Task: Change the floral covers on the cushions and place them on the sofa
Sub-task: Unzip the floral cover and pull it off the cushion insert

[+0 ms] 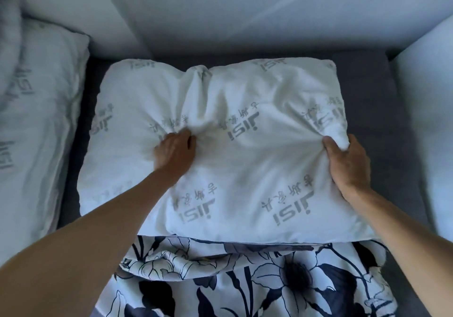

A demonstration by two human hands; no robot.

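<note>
Both hands grip the white cushion insert (220,145): the left hand (175,153) bunches a fold of fabric near its centre with fingers curled shut, and the right hand (348,167) pinches its right edge between thumb and fingers. Grey print repeated across the insert reads "JISI" with smaller characters too small to read, seen upside down. Its near edge sits inside the opening of the floral cover (245,280), on the dark sofa seat (367,83), with a second white insert (36,120) to its left.
</note>
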